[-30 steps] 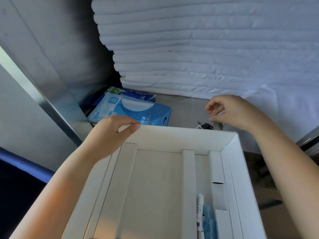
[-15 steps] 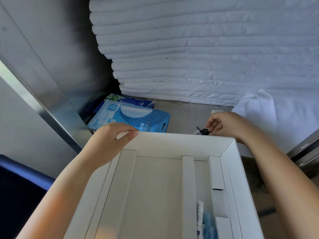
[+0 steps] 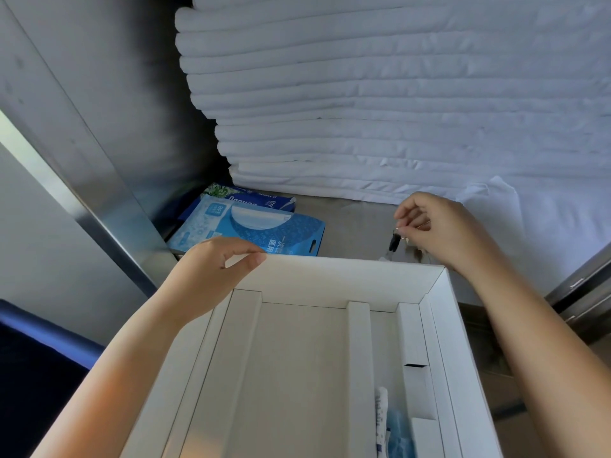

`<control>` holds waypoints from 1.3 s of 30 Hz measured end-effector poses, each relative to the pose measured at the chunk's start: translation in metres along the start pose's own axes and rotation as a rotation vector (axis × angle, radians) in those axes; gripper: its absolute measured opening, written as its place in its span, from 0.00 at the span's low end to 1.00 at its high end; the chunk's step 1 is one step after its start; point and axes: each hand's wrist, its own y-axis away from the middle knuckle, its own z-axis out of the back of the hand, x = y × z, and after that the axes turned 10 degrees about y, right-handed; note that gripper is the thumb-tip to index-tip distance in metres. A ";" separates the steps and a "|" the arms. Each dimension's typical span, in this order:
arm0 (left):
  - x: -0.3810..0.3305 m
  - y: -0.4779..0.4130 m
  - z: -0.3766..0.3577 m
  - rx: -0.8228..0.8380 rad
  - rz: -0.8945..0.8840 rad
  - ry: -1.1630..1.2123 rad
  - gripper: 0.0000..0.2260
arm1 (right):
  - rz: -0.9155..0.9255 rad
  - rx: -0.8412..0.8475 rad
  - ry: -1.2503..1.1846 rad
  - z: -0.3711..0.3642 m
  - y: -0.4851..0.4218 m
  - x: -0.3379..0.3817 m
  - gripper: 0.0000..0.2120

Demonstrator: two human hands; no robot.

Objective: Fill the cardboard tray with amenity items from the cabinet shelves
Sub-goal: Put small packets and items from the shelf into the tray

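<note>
white cardboard tray with divider strips [image 3: 347,280] is in front of me, far edge up against the metal cabinet shelf [image 3: 357,223]
narrow right compartment holds a white printed tube [image 3: 381,411] and a blue packet [image 3: 398,436] at the near end, touching; wide middle section bare
my left hand [image 3: 205,276] grips the tray's far-left corner, thumb over the rim, fingers curled round the outside
my right hand [image 3: 439,229] is above the shelf just beyond the far rim, thumb and forefinger pinched on a small black item [image 3: 394,242] hanging below them; can't tell what it is
on the shelf left: light blue wipes pouch [image 3: 264,229] lying over a darker blue pack [image 3: 258,200]
behind: tall stack of folded white linen [image 3: 363,94]
</note>
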 end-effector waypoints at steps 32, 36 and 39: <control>0.002 -0.001 -0.001 -0.003 -0.003 0.051 0.06 | 0.320 0.422 0.101 0.039 0.101 0.070 0.10; 0.001 -0.001 -0.001 0.001 0.005 0.036 0.09 | 0.291 0.516 0.187 0.032 0.106 0.067 0.08; -0.002 0.000 0.000 -0.010 0.006 0.032 0.12 | 0.289 0.532 0.243 0.031 0.107 0.067 0.07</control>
